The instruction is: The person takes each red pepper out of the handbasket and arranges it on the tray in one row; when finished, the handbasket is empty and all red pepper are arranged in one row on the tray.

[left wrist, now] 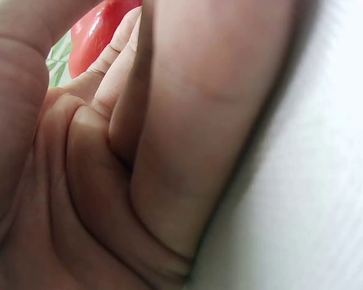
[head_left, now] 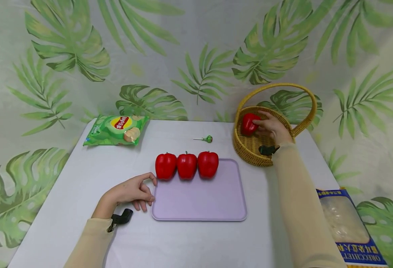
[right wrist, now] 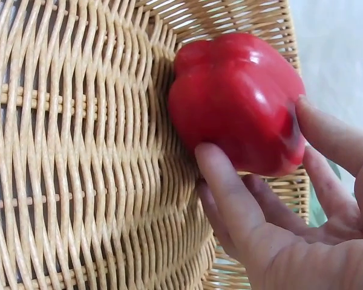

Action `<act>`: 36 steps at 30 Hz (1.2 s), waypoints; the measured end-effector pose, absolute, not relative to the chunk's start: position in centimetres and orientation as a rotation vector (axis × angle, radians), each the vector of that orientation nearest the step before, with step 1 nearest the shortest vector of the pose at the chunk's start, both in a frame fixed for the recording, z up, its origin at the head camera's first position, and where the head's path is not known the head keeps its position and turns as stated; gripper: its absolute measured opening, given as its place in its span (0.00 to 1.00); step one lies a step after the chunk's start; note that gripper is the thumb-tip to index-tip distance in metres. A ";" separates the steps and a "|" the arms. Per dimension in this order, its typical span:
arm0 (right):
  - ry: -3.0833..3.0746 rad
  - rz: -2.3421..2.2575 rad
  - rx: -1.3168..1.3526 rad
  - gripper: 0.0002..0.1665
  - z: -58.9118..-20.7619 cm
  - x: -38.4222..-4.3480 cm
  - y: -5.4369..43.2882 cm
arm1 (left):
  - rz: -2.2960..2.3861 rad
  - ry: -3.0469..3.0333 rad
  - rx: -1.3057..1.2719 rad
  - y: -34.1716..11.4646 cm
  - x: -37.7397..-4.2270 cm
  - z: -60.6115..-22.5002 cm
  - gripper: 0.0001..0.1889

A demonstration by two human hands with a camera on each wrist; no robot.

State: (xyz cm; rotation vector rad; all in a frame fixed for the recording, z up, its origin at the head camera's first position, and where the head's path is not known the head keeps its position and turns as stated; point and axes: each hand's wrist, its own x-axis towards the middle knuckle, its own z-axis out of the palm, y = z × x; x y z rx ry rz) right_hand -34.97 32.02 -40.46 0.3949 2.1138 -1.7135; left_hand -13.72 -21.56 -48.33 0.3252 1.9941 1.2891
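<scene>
In the head view, my right hand (head_left: 272, 128) reaches into a wicker basket (head_left: 254, 156) at the back right. Its fingers and thumb grip a red bell pepper (right wrist: 236, 103), which lies against the woven inside of the basket in the right wrist view. Three more red bell peppers (head_left: 187, 166) stand in a row along the far edge of a pale purple tray (head_left: 199, 204). Beside the tray's left rim rests my left hand (head_left: 132, 191), fingers loosely bent and fingertips at the rim. The left wrist view shows nothing within its palm.
A green chip bag (head_left: 116, 129) lies at the back left of the white table (head_left: 62, 193). Behind the tray is a lollipop (head_left: 205, 139). A blue pasta packet (head_left: 347, 223) sits at the right edge. The basket's tall handle (head_left: 280, 85) arches above it.
</scene>
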 end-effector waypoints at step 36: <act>2.339 -1.780 0.271 0.44 -34.9 -29.6 31.1 | 1.272 1.987 0.346 -21.2 -13.8 -48.0 0.26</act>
